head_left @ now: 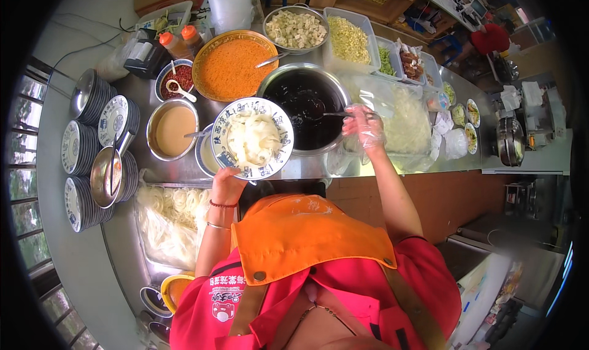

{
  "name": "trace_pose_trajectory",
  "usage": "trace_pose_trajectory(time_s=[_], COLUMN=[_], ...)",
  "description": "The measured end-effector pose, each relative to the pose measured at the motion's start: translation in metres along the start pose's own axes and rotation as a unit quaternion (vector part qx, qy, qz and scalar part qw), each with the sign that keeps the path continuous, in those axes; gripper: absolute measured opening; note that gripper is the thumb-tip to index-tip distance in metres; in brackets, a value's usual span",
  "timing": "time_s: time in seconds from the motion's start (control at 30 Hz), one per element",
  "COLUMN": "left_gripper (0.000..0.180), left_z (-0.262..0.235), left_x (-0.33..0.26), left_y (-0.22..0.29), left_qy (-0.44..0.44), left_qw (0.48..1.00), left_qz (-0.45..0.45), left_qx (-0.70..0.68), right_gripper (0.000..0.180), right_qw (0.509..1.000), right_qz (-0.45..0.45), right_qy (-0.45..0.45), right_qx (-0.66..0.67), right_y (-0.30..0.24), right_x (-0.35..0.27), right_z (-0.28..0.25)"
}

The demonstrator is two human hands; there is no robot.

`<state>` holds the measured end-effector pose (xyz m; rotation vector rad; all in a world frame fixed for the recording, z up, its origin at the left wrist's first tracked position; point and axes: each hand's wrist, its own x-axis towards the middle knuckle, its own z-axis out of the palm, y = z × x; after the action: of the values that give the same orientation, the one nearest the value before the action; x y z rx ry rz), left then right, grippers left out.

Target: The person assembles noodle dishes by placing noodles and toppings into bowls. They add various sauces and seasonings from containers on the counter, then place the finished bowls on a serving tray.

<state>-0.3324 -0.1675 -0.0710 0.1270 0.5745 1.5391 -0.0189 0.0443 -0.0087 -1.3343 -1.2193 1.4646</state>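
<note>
My left hand [227, 183] is closed on the near edge of a white plate [283, 142] with blue patterning. Pale wide noodles [251, 135] are piled on the plate, which is tilted a little. A clear plastic glove covers my right hand [366, 128]. Its fingers are wrapped round the handle of a ladle [334, 114], whose head dips into dark liquid. That liquid fills a wide steel pot [341, 83] just beyond the plate. Partly hidden behind the plate is a small bowl of pale liquid [207, 157].
Around the pot stand a bowl of orange sauce [233, 65], a pot of tan sauce [177, 129] and a bowl of chili flakes [175, 77]. Farther right are tubs of chopped toppings [350, 40]. Stacked plates [76, 147] and a pan [104, 178] occupy the left, near bagged noodles [172, 221].
</note>
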Motion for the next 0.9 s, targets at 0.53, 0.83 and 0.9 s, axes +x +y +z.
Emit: trace_pose_trajectory(time_s=[0.53, 0.83, 0.9], left_gripper=[0.060, 0.057, 0.056], left_z=[0.014, 0.024, 0.023], left_x=[0.015, 0.035, 0.036], left_y=[-0.006, -0.020, -0.020], left_qy=[-0.005, -0.045, -0.041], left_qw=[0.999, 0.998, 0.998], left_qz=[-0.036, -0.036, -0.039], left_qx=[0.013, 0.011, 0.012], right_gripper=[0.025, 0.023, 0.027], right_qw=[0.995, 0.973, 0.818], right_qz=[-0.093, -0.178, -0.419], right_qy=[-0.013, -0.129, -0.196], right_qx=[0.021, -0.073, -0.341], right_y=[-0.060, -0.074, -0.083], right_x=[-0.050, -0.109, -0.110], right_z=[-0.003, 0.044, 0.042])
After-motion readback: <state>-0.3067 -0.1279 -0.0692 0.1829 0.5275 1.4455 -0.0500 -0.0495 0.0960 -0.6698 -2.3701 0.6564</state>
